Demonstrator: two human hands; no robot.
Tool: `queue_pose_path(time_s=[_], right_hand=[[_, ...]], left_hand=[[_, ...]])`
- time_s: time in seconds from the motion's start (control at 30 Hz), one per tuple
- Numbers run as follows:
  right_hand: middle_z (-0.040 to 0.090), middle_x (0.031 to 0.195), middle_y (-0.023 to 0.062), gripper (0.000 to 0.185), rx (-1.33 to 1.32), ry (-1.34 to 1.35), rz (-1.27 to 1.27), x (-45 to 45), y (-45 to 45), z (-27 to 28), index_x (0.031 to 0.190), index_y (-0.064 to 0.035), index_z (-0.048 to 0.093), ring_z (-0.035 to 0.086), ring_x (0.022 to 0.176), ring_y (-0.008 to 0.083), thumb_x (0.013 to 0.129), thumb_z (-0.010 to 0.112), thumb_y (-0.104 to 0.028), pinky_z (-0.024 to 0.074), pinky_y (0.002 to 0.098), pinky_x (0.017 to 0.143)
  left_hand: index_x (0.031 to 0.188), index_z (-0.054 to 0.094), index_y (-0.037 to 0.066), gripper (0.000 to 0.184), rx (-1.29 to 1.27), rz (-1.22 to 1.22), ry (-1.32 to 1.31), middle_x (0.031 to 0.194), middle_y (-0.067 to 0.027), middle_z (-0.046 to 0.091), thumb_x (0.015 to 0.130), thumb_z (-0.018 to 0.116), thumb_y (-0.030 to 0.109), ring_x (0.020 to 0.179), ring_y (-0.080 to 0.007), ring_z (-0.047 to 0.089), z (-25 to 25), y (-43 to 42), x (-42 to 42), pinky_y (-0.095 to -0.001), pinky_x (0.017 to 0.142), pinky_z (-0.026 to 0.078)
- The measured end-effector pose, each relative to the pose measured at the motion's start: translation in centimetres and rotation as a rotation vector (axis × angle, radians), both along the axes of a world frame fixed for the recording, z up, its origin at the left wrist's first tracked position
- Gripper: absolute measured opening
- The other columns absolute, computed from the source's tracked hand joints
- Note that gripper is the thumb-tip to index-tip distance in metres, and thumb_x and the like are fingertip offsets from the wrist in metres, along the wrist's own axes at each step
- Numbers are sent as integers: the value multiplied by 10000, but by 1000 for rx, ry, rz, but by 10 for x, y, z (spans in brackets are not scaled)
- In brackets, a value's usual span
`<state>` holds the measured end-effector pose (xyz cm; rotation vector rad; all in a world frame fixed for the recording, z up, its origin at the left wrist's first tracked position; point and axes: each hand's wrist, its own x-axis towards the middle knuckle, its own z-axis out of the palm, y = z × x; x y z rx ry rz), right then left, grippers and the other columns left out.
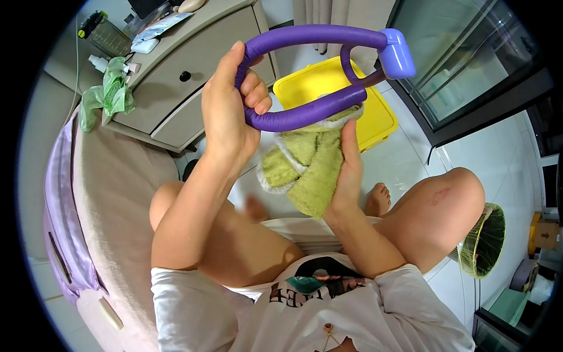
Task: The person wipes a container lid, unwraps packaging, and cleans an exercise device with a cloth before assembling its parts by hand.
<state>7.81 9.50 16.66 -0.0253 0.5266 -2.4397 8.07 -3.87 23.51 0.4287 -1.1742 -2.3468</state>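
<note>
My left hand [230,97] is wrapped round the curved end of a purple foam-padded thigh exerciser [305,36], which I hold up in front of me. Its lighter purple hinge [398,54] points to the right. In my right hand [347,170] is a green fuzzy cloth [314,167] with a pale edge, hanging in folds. The top of the cloth meets the underside of the lower padded bar. My right thumb lies along the cloth's right side, and its other fingers are hidden behind the cloth.
A yellow plastic box or lid [375,120] lies on the tiled floor beyond my hands. To the left stand a beige drawer cabinet [176,82] and a padded seat [117,193]. A lined waste bin [484,243] is beside my right knee; a glass door [446,64] is ahead right.
</note>
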Motion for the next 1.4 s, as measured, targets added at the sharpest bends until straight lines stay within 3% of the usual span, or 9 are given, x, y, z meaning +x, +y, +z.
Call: queue_pose_path(time_s=[0.23, 0.33, 0.4, 0.43, 0.5, 0.7, 1.03, 1.17, 1.4], right_hand=[[520, 1126, 99, 407, 137, 103, -517, -9, 2, -6, 1228, -30, 419, 557, 966, 209, 962, 389, -336, 451, 357, 865], [477, 1191, 122, 364, 412, 512, -783, -7, 9, 6, 1235, -39, 445, 488, 1062, 269, 946, 432, -261, 401, 396, 910], [458, 1123, 151, 353, 1128, 1502, -856, -8, 16, 13, 1197, -15, 506, 440, 1020, 276, 875, 530, -157, 378, 358, 881], [428, 1036, 147, 363, 1150, 1544, -670, 5, 8, 23, 1167, -20, 558, 403, 962, 271, 818, 570, -115, 365, 329, 836], [407, 993, 133, 399, 1103, 1532, -602, 15, -2, 18, 1196, -44, 555, 412, 930, 271, 799, 582, -82, 375, 334, 812], [427, 960, 156, 283, 1252, 1461, -651, 0, 7, 26, 1095, -24, 584, 456, 846, 281, 816, 573, -69, 403, 338, 753], [434, 965, 160, 359, 1254, 1446, -796, -25, 23, 14, 1138, -13, 556, 485, 847, 303, 802, 613, -125, 435, 362, 692], [421, 942, 149, 366, 1160, 1444, -561, 9, 1, 15, 1127, -5, 563, 447, 874, 269, 788, 619, -129, 392, 340, 761], [443, 933, 139, 286, 1149, 1320, -830, -44, 6, -27, 1046, -11, 595, 484, 824, 294, 791, 630, -137, 426, 350, 667]], left_hand=[[854, 526, 7, 277, -49, -17, 10, 534, 44, 292, 888, 540, 282, 449, -61, 283, 2, -1, -2, -215, 398, 243], [918, 549, -20, 309, -66, -4, -9, 550, 51, 268, 902, 522, 287, 463, -52, 264, 3, 4, -1, -206, 402, 242], [914, 551, -13, 301, -84, 12, -31, 551, 49, 273, 903, 521, 286, 469, -54, 268, 6, 8, -1, -208, 410, 237], [914, 551, -13, 301, -80, 15, -31, 551, 49, 273, 903, 521, 286, 469, -54, 268, 5, 7, -1, -208, 410, 237], [756, 465, 66, 238, -140, -7, -5, 546, 28, 323, 874, 562, 248, 474, -67, 304, 2, 3, -2, -216, 420, 261], [906, 548, -3, 284, -6, -24, -23, 547, 50, 282, 910, 504, 278, 474, -56, 272, 6, 5, -2, -208, 419, 222], [725, 412, 92, 258, -225, 45, 10, 552, 32, 296, 898, 528, 243, 470, -67, 282, 10, 9, 5, -210, 419, 231], [733, 419, 97, 242, -341, 47, 19, 552, 29, 296, 897, 529, 236, 466, -67, 280, 5, 10, 2, -216, 410, 229], [733, 417, 100, 222, -243, 34, 44, 532, 25, 301, 899, 512, 212, 431, -72, 271, 8, 11, 5, -216, 391, 229]])
